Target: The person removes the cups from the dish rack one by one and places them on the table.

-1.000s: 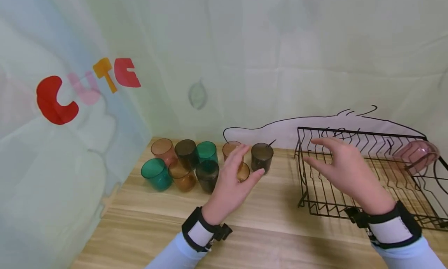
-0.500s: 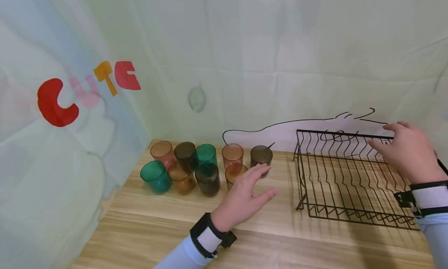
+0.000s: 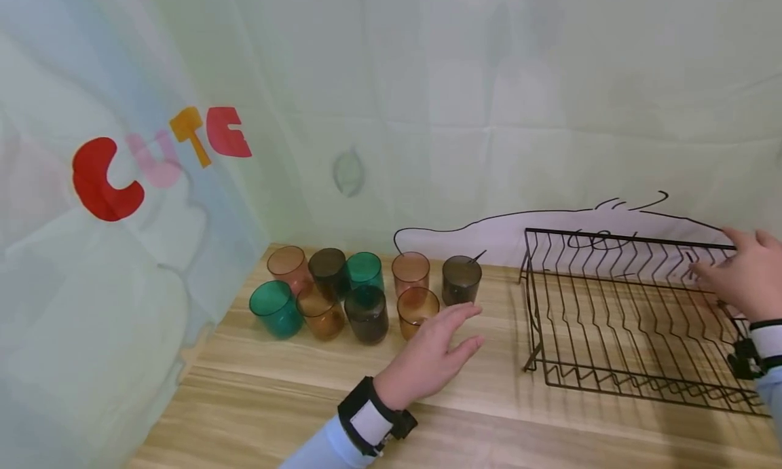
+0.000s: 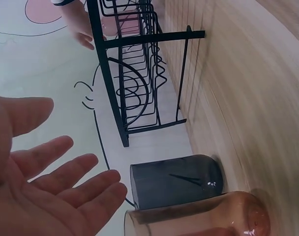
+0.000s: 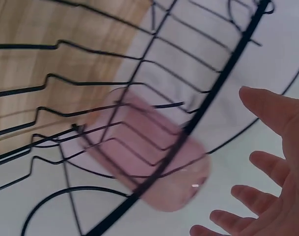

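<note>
My left hand hovers over the table, fingers extended, just in front of an amber cup and a dark grey cup. It holds nothing. At the right edge of the head view my right hand is by the top rail of the black wire dish rack. In the right wrist view a pink cup lies tilted in the rack's wires, and the right hand's fingers are spread beside it, apart from it. The head view mostly hides that pink cup behind the right hand.
Left of the hands, several cups stand upright in two rows: green, amber, dark grey, pink and others. A printed cloth hangs behind the wooden table.
The right hand has moved right across the rack toward its far end. The left hand has dropped slightly toward the front right, uncovering the amber cup. The cups appear unmoved.
</note>
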`<action>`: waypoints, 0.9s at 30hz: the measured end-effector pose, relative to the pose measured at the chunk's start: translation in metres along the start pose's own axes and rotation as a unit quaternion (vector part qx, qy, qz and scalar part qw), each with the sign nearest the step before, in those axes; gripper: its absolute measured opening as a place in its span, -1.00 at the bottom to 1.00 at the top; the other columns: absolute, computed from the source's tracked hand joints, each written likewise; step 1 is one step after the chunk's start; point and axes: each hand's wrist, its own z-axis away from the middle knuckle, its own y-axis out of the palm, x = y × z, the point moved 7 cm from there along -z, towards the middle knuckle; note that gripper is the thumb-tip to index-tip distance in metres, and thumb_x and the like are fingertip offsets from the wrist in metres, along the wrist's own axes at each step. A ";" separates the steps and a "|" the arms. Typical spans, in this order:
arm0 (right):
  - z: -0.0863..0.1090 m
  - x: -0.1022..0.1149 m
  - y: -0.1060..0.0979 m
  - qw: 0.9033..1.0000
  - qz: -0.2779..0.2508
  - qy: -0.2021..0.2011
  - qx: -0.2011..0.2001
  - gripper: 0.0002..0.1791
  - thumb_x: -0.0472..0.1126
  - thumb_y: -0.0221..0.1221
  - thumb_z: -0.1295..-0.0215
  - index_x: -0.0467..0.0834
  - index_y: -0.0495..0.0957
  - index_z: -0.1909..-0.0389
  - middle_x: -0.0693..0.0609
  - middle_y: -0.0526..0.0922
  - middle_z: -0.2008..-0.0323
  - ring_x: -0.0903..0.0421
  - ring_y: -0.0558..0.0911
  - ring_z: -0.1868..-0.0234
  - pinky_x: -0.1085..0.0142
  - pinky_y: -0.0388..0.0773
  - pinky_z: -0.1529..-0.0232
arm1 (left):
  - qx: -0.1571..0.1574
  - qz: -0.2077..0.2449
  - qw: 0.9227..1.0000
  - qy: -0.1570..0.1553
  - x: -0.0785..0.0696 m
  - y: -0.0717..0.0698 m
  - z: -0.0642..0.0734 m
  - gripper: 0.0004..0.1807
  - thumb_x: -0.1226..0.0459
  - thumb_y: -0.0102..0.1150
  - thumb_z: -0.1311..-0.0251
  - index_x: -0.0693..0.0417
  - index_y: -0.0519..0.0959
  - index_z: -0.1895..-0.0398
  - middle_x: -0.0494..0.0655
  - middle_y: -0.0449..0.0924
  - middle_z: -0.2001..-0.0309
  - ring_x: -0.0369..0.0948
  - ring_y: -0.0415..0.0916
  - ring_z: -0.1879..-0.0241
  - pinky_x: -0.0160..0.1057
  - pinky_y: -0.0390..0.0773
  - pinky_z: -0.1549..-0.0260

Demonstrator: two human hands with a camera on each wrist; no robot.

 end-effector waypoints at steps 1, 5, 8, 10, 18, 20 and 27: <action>-0.006 -0.012 0.009 1.000 -0.008 -0.003 -0.004 -0.16 -0.18 0.09 -0.26 -0.40 -0.14 -0.40 -0.53 -0.08 -0.35 -0.30 -0.25 -0.45 -0.23 -0.25 -0.39 | 0.003 -0.001 1.000 -0.001 0.001 0.001 0.000 -0.50 -0.01 -0.06 -0.34 -0.18 0.28 -0.32 -0.28 0.25 -0.35 -0.28 0.22 -0.33 -0.18 0.32 -0.27; -0.035 -0.059 0.044 0.998 -0.054 -0.018 -0.007 -0.05 -0.03 0.09 -0.28 -0.36 -0.25 -0.43 -0.42 0.58 0.33 -0.17 0.60 0.05 -0.05 0.40 -0.15 | 0.007 -0.009 1.000 0.006 0.001 0.003 0.000 -0.51 0.00 -0.06 -0.35 -0.14 0.30 -0.31 -0.25 0.28 -0.33 -0.28 0.24 -0.32 -0.19 0.33 -0.27; -0.040 -0.073 0.056 0.997 -0.069 -0.016 -0.006 -0.05 -0.09 0.11 -0.25 -0.34 -0.27 -0.44 -0.21 0.51 0.59 -0.07 0.54 0.63 -0.03 0.56 0.34 | 0.006 -0.012 1.000 0.012 0.002 0.003 0.000 -0.49 -0.02 -0.07 -0.34 -0.09 0.31 -0.30 -0.21 0.31 -0.32 -0.28 0.24 -0.32 -0.18 0.33 -0.27; -0.031 -0.066 0.051 0.998 -0.069 0.003 0.003 -0.07 -0.16 0.11 -0.23 -0.38 -0.25 -0.42 -0.36 0.54 0.28 -0.18 0.60 0.28 -0.10 0.53 0.13 | 0.008 -0.015 1.000 0.013 0.003 0.004 0.001 -0.48 -0.05 -0.09 -0.34 -0.10 0.30 -0.30 -0.21 0.31 -0.32 -0.28 0.23 -0.33 -0.18 0.32 -0.27; -0.028 -0.067 0.054 0.997 -0.067 -0.004 -0.043 -0.32 -0.18 -0.19 -0.30 -0.53 -0.03 -0.32 -0.60 0.31 0.00 -0.45 0.28 -0.09 -0.19 0.28 -0.17 | 0.012 -0.023 1.000 0.017 0.004 0.006 0.001 -0.45 -0.12 -0.16 -0.33 -0.12 0.30 -0.30 -0.24 0.31 -0.31 -0.30 0.21 -0.33 -0.21 0.31 -0.28; -0.047 -0.090 0.071 0.997 -0.068 -0.002 -0.039 -0.33 -0.27 -0.13 -0.23 -0.52 0.00 -0.32 -0.59 0.31 -0.01 -0.44 0.31 -0.04 -0.23 0.32 -0.05 | 0.012 -0.024 1.000 0.016 0.005 0.007 0.001 -0.45 -0.11 -0.14 -0.33 -0.11 0.30 -0.30 -0.23 0.31 -0.31 -0.30 0.22 -0.33 -0.21 0.30 -0.28; -0.072 -0.128 0.098 0.998 -0.066 0.014 -0.001 -0.23 -0.41 0.03 -0.09 -0.46 -0.01 -0.35 -0.56 0.22 -0.13 -0.33 0.31 0.11 -0.19 0.36 0.27 | 0.019 -0.026 0.999 0.009 0.006 0.007 0.001 -0.44 -0.14 -0.16 -0.32 -0.16 0.28 -0.31 -0.25 0.31 -0.32 -0.30 0.22 -0.33 -0.20 0.31 -0.28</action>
